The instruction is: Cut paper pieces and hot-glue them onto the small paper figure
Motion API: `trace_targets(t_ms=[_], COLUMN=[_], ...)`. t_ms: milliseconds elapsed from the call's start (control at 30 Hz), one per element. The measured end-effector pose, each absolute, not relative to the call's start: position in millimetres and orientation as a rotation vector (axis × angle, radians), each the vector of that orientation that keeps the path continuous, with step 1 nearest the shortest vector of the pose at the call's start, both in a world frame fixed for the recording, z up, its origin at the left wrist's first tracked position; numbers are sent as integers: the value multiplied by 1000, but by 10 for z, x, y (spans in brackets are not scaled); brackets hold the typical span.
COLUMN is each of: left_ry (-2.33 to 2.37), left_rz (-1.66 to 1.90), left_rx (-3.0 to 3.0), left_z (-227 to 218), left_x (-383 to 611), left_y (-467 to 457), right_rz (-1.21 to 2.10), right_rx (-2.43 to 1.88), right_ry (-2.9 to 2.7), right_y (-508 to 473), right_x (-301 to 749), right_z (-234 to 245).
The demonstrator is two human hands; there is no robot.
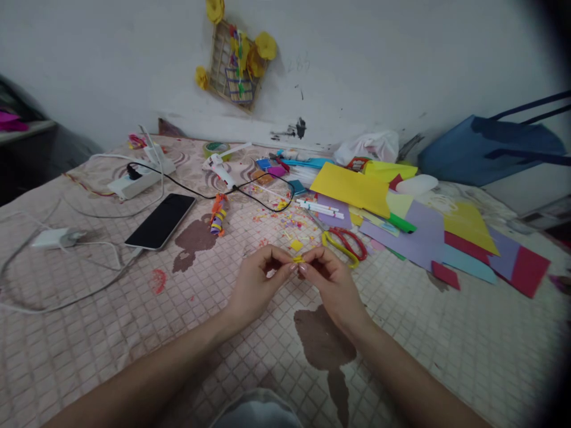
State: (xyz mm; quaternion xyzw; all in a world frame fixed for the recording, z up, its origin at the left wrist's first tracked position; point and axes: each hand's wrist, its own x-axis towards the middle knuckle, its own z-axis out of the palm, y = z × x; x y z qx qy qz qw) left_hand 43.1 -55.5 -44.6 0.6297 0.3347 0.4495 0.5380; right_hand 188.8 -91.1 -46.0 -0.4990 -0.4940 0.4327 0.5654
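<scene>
Yellow piece (298, 259): likely light, creasable paper, best held by ends; left hand (259, 276) and right hand (335, 284) pinch it.

Yellow piece (298, 259) — partly hidden by fingertips (304, 268), forearms (178, 351) cut off below, scraps (295, 224) indistinct

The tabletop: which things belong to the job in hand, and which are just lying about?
Part of the job, or likely so:
small yellow piece, pinched between left hand and right hand
scissors
yellow sheet
glue gun

Seemingly just lying about:
phone
white charger
plastic bag
</scene>
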Motion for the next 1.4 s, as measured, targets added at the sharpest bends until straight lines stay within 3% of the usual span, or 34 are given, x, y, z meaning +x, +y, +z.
trace_targets(t_ms=[933,1400], left_ry=[837,883], left_rz=[1072,908], left_rx=[1429,1503], left_z=[-438,-407], left_x=[458,437], left_y=[-575,-553], right_rz=[1102,1182], right_rx=[-1168,-1120], right_ry=[-1181,-1148], right_y=[-923,-917], right_x=[1886,1928], right_z=[-449,-407])
